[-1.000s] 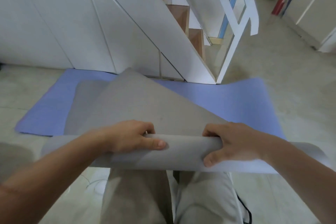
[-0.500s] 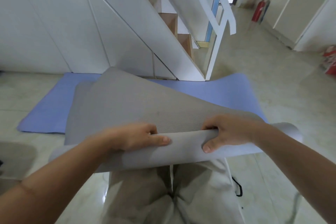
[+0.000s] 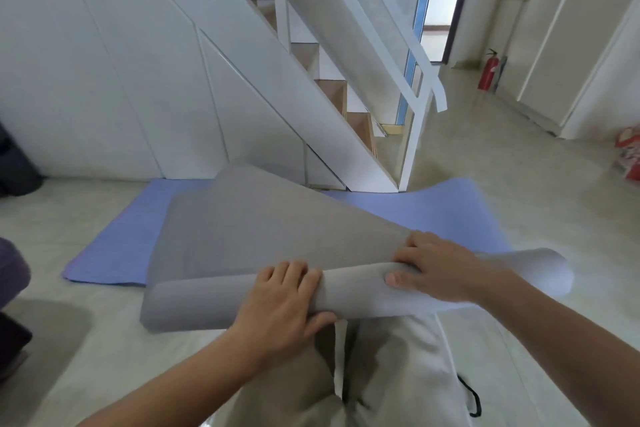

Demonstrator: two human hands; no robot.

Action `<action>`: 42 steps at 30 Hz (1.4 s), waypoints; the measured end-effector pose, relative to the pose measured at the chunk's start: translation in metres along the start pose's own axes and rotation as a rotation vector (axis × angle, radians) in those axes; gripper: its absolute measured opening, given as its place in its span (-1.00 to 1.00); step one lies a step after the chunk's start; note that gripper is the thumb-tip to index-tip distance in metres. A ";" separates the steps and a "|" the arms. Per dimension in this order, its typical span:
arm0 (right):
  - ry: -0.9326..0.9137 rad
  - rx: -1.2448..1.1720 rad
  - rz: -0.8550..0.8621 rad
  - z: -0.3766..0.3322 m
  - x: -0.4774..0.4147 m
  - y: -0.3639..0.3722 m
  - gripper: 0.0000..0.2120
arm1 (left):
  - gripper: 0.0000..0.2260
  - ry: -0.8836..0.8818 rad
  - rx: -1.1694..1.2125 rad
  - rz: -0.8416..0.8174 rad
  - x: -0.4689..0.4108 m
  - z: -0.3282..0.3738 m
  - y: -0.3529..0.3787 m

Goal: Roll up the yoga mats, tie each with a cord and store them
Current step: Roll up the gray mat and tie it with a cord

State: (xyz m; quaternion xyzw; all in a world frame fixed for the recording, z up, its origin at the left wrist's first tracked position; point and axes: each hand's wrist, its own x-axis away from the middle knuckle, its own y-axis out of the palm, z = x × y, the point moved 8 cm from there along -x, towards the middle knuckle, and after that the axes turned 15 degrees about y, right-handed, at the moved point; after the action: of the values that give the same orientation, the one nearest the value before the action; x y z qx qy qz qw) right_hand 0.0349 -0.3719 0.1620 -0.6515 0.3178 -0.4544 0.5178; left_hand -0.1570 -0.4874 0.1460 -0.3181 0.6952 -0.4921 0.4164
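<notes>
A grey yoga mat is partly rolled; its rolled end lies across my lap and the loose part runs away over a blue-violet yoga mat spread flat on the floor. My left hand grips the roll near its middle, fingers over the top and thumb underneath. My right hand holds the roll further right, fingers on top and thumb at the front. A black cord lies on the floor by my right leg.
A white staircase with a railing rises just behind the mats. A red fire extinguisher stands by the far doorway, and a red-and-white package sits at the right wall. Dark objects lie at the left edge.
Both hands have shifted right along the roll and turned it, so the roll now tilts up to the right. The view has lifted, showing more of the stairs.
</notes>
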 end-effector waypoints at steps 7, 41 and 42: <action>-0.057 0.044 0.643 -0.014 0.014 0.009 -0.31 | -0.52 -0.085 0.413 -0.372 -0.049 -0.047 0.015; -0.134 0.165 0.089 -0.011 -0.028 -0.018 -0.28 | -0.37 0.025 0.495 -0.644 -0.084 -0.072 0.016; -0.137 0.136 0.033 -0.009 -0.023 -0.017 -0.28 | -0.41 0.012 0.582 -0.675 -0.080 -0.066 0.015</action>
State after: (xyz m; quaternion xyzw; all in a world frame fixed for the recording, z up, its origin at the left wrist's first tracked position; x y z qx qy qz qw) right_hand 0.0168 -0.3504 0.1729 -0.6390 0.2606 -0.4210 0.5886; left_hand -0.1803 -0.3872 0.1638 -0.3938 0.3873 -0.7775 0.3007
